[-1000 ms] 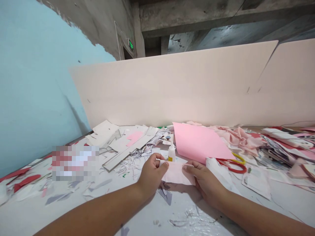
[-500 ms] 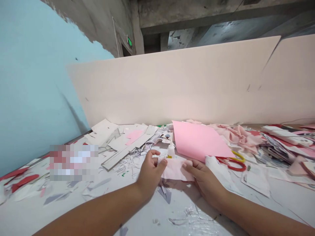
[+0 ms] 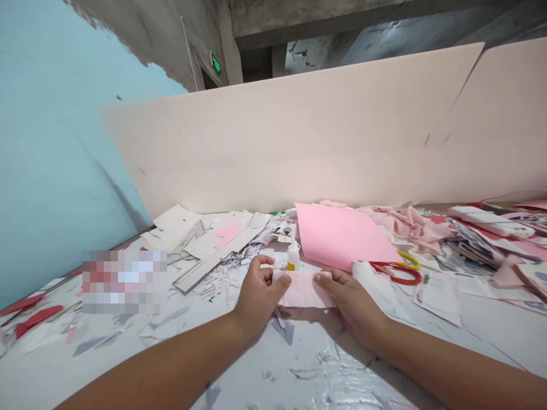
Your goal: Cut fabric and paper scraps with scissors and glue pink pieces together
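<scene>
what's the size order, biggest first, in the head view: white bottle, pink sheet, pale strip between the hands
1. pink sheet
2. pale strip
3. white bottle, smallest as it shows, its lower part hidden behind the strip

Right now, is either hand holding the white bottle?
No: the white bottle stands upright beyond the pale pink piece that the left hand and right hand pinch at its two ends.
</scene>
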`<state>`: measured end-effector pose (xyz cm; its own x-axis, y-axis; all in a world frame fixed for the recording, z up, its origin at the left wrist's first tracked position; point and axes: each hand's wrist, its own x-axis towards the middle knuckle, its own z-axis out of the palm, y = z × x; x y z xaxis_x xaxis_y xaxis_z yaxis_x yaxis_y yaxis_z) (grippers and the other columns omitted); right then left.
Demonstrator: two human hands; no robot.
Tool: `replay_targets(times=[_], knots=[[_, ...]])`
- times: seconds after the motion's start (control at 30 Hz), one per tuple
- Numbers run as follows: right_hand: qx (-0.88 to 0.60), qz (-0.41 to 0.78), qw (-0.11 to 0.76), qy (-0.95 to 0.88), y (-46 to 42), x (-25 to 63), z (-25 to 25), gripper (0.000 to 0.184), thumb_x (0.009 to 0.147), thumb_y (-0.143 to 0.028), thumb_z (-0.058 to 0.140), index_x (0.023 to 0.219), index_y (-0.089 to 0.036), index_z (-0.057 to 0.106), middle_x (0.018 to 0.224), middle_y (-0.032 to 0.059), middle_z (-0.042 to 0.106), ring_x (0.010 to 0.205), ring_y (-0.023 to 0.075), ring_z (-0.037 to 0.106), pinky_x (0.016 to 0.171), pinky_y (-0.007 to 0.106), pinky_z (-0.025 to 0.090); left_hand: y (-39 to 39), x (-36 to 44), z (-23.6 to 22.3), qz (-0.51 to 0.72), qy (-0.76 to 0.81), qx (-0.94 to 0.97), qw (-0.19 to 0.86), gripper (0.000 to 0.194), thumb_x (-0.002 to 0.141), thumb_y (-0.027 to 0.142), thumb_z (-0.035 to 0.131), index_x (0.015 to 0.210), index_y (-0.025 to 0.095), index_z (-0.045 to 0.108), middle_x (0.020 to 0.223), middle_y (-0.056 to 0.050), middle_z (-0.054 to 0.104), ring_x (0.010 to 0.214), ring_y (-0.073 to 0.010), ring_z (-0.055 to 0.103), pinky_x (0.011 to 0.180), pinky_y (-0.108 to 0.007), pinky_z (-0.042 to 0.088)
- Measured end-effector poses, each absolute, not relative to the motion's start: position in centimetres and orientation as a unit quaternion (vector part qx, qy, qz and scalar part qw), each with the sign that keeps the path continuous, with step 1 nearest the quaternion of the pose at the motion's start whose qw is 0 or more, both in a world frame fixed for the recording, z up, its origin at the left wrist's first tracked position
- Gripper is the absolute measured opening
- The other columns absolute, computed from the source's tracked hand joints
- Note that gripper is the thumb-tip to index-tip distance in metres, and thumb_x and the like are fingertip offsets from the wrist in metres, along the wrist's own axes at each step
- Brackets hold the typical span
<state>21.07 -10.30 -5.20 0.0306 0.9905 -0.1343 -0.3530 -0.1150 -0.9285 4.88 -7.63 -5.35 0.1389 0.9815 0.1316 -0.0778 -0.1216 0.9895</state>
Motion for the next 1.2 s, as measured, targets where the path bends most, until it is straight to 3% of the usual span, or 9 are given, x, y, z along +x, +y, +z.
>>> replay_targets(times=[0.2, 0.5, 0.67, 0.8, 0.97, 1.2], knots=[[-0.439, 0.607, 0.565, -0.345, -10.3, 21.0, -5.3, 0.017, 0.069, -0.029, 0.065, 0.073, -0.017, 0.054, 0.058, 0.0004, 0.063, 0.054, 0.0168, 0.059, 0.051, 0.03, 0.049, -7.7, 4.9, -5.2, 0.515, 0.418, 0.538, 0.52, 0.04, 0.069, 0.037, 0.061, 0.091, 0.023, 0.032, 0.059, 0.007, 0.053, 0.042, -0.0089, 0.049, 0.034, -0.018, 0.039], [-0.441, 0.603, 0.578, -0.329, -10.7, 20.7, -5.0, 0.014, 0.071, -0.027, 0.064, 0.071, -0.02, 0.052, 0.061, -0.0028, 0.059, 0.058, 0.0142, 0.058, 0.053, 0.027, 0.049, -7.7, 5.3, -4.8, 0.533, 0.423, 0.513, 0.524, 0.037, 0.067, 0.036, 0.064, 0.083, 0.023, 0.033, 0.053, 0.009, 0.048, 0.044, -0.0072, 0.048, 0.041, -0.016, 0.038], [-0.453, 0.6, 0.574, -0.325, -10.6, 20.7, -4.6, 0.011, 0.071, -0.024, 0.062, 0.073, -0.019, 0.053, 0.058, -0.0022, 0.058, 0.052, 0.0138, 0.057, 0.049, 0.026, 0.048, -7.6, 5.1, -4.7, 0.51, 0.436, 0.507, 0.542, 0.042, 0.068, 0.038, 0.063, 0.091, 0.024, 0.032, 0.059, 0.008, 0.05, 0.045, -0.0082, 0.05, 0.041, -0.019, 0.039], [-0.469, 0.592, 0.577, -0.311, -10.5, 20.7, -4.5, 0.01, 0.072, -0.024, 0.061, 0.075, -0.019, 0.053, 0.056, -0.0019, 0.059, 0.048, 0.0125, 0.055, 0.046, 0.024, 0.046, -7.5, 4.9, -4.8, 0.473, 0.415, 0.508, 0.587, 0.049, 0.065, 0.029, 0.066, 0.098, 0.025, 0.03, 0.058, 0.01, 0.047, 0.04, -0.0058, 0.044, 0.041, -0.02, 0.04], [-0.409, 0.607, 0.593, -0.336, -10.1, 21.1, -4.7, 0.016, 0.077, -0.033, 0.057, 0.074, -0.018, 0.056, 0.062, -0.0002, 0.058, 0.056, 0.012, 0.057, 0.052, 0.023, 0.048, -7.0, 4.6, -4.9, 0.487, 0.435, 0.501, 0.569, 0.048, 0.065, 0.026, 0.065, 0.098, 0.024, 0.03, 0.058, 0.009, 0.047, 0.038, -0.0055, 0.04, 0.035, -0.017, 0.033], [-0.443, 0.593, 0.575, -0.348, -9.9, 21.4, -5.0, 0.014, 0.066, -0.022, 0.068, 0.069, -0.015, 0.057, 0.063, -0.0013, 0.057, 0.055, 0.0096, 0.057, 0.056, 0.022, 0.048, -6.4, 4.4, -5.3, 0.507, 0.431, 0.497, 0.557, 0.051, 0.062, 0.031, 0.069, 0.097, 0.024, 0.032, 0.06, 0.008, 0.049, 0.042, -0.0065, 0.044, 0.038, -0.018, 0.035]])
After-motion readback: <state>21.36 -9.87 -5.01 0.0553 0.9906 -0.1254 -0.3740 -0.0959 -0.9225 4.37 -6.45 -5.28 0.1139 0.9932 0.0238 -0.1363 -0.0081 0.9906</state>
